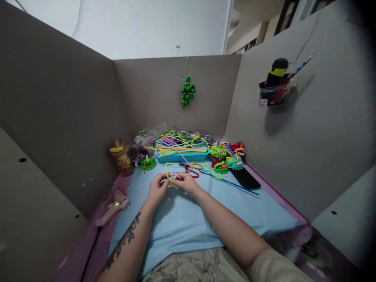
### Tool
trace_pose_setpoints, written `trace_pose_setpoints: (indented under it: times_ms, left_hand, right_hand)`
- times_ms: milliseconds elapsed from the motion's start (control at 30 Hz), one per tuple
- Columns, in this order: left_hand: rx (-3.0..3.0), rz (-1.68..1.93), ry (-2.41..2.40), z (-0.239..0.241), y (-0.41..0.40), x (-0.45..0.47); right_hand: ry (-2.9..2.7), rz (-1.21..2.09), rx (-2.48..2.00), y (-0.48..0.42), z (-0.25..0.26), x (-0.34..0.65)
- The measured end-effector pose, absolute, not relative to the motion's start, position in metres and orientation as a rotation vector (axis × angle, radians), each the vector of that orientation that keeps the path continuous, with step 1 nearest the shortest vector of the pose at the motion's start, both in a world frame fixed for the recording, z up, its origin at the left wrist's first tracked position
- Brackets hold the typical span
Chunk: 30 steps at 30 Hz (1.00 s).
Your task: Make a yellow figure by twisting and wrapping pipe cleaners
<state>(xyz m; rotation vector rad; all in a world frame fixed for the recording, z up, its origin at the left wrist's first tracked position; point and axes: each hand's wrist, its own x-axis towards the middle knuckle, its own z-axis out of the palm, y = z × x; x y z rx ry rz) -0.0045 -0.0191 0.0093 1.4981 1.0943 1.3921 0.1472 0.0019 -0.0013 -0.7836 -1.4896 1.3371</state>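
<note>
A yellow pipe cleaner (166, 167), bent into a loop, is pinched between my two hands above the blue cloth (182, 219). My left hand (159, 187) grips it from the left with closed fingers. From the right, my right hand (187, 184) closes on it with thumb and fingers. A bit of pale purple shows near my fingertips, too small to make out. Just beyond my right hand lie scissors (192, 172) with red and orange handles. Behind them stands a blue tray (183, 157) heaped with colourful pipe cleaners.
A pink glue gun (113, 209) with a lit green light lies at left, below a lidded cup (122, 158). Fuzzy green figures (221, 167) and a black phone-like slab (245, 178) are at right. A blue pipe cleaner (235, 184) crosses the cloth. Grey panels enclose three sides.
</note>
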Motion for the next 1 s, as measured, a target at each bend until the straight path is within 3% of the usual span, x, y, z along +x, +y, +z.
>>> trace_pose_setpoints:
  times_ms: [167, 400, 700, 1000]
  left_hand:
    - [1.366, 1.342, 0.965, 0.011, -0.02, -0.004]
    - [1.226, 1.426, 1.173, 0.002, -0.011, -0.008]
    - [0.881, 1.29, 1.201, 0.002, -0.013, -0.002]
    - [0.981, 1.226, 1.11, 0.008, -0.017, -0.005]
  right_hand:
    - [-1.583, 1.199, -0.87, 0.004, -0.005, 0.147]
    - [-1.641, 0.946, -0.891, 0.012, -0.011, 0.148]
    - [-1.392, 1.412, -0.778, 0.007, -0.007, 0.144]
    - [-1.222, 1.636, -0.725, 0.006, -0.001, 0.149]
